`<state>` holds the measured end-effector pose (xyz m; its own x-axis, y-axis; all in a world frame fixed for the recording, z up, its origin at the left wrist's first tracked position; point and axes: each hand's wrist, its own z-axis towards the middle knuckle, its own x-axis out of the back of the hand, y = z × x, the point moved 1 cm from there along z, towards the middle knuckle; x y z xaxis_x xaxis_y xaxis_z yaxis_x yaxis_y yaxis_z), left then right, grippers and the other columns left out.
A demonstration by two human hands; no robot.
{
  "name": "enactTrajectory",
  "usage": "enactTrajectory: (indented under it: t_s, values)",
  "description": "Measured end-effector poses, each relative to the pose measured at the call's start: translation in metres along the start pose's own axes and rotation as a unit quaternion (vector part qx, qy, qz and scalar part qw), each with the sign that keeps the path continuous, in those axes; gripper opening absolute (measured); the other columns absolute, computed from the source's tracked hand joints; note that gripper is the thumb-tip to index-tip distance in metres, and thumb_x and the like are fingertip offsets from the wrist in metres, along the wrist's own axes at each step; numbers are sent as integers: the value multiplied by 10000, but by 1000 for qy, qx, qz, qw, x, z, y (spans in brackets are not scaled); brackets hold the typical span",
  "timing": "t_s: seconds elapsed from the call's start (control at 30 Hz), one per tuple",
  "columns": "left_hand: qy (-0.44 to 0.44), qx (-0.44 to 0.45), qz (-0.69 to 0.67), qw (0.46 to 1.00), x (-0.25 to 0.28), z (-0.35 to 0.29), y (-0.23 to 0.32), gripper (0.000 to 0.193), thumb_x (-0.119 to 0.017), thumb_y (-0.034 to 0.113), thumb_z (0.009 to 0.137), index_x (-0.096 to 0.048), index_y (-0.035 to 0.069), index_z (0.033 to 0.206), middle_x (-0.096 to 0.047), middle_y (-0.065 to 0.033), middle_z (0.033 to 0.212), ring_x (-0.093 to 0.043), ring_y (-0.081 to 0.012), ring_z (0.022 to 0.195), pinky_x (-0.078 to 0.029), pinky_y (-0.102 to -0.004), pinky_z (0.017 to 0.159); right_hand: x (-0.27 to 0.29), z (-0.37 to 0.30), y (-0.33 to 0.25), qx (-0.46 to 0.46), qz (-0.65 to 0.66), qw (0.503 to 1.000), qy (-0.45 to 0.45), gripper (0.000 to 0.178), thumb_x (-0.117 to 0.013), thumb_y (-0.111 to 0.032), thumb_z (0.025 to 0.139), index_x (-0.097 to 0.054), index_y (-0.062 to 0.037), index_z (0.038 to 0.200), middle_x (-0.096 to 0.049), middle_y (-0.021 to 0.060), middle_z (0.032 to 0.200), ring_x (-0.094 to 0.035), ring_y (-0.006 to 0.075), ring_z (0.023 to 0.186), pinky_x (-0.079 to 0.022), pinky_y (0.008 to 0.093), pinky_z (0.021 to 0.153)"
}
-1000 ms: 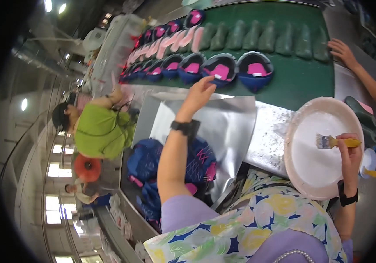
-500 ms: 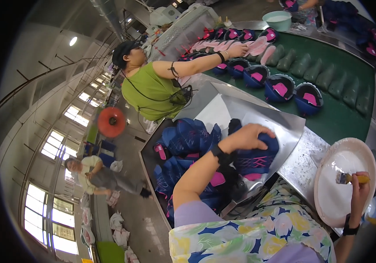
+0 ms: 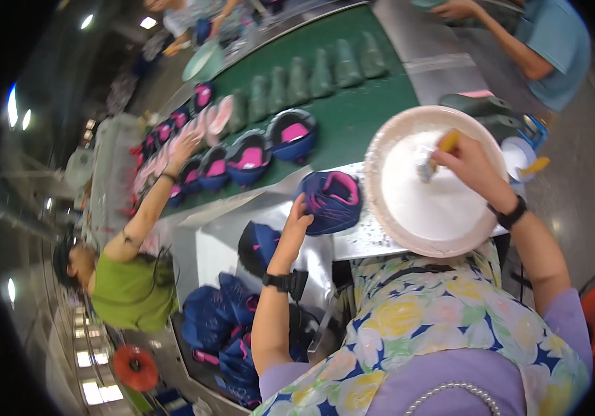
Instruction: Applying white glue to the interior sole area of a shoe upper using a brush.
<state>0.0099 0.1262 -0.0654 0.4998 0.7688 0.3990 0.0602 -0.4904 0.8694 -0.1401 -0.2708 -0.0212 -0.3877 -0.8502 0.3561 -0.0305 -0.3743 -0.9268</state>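
Note:
My left hand (image 3: 299, 220) grips the left side of a dark blue shoe upper (image 3: 332, 208) with a pink collar lining. The upper is over the metal ledge, just left of a wide pale basin (image 3: 375, 187). In my right hand (image 3: 474, 163) is a brush with a yellow handle (image 3: 448, 141). Its bristle end points down over the white liquid (image 3: 422, 215) in the basin; whether it dips in is hard to tell. Below my left hand, several blue shoe uppers (image 3: 218, 315) are heaped in a metal bin (image 3: 207, 260).
Across a green work belt (image 3: 339, 118) stand several grey-green shoe lasts (image 3: 297, 80). Blue uppers (image 3: 247, 158) and pink insoles (image 3: 221, 114) line its near left part. A co-worker in green (image 3: 134, 295) reaches over it. Another person in a blue shirt (image 3: 557, 48) is at the far right.
My view has swung to the right. My left hand has brought a blue upper out of the bin, up beside the basin. The brush stays in my right hand at the basin.

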Motion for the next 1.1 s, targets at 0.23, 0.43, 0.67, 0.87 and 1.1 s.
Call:
enactTrajectory:
  t_s: [0.23,0.43,0.67,0.87,1.1]
  values:
    - [154,-73,343,924,-69,44,4,738,-717,350,867,-403,65,1470,-436,-258,1450,-374,-419,1377,-335,-487,1123,-64,-20,-28,73,-100,967,-222,236,-738,-233,868,-629,-29,918,-682,167,827,-661,362,754,-500,421,676]
    - [49,-42,380,923,-16,69,41,330,-668,215,922,-512,23,1141,-607,-213,1242,-612,-388,1110,-499,-450,938,-13,-30,-8,69,-197,934,-290,232,-712,-215,863,-615,-23,948,-668,181,855,-663,383,844,-495,457,753]
    - [-117,-147,-271,944,61,14,132,558,-400,261,1037,-355,-39,1506,-442,-180,1520,-485,-300,1356,-385,-436,1151,53,1,-37,101,-95,987,-74,172,-690,-172,903,-609,-38,973,-657,115,838,-637,255,753,-495,348,704]
    - [-277,-136,-212,927,22,24,144,758,-647,434,943,-369,32,1523,-426,-156,1538,-507,-286,1344,-441,-441,1119,45,29,-74,200,66,976,-52,183,-688,-187,910,-619,-28,969,-673,104,876,-638,223,757,-506,322,717]
    - [-272,-97,-162,944,-42,15,185,706,-656,375,947,-385,47,1510,-402,-156,1546,-514,-279,1332,-461,-464,1093,43,30,-82,261,66,961,-63,225,-718,-202,868,-592,-25,924,-657,158,796,-659,361,771,-496,414,690]
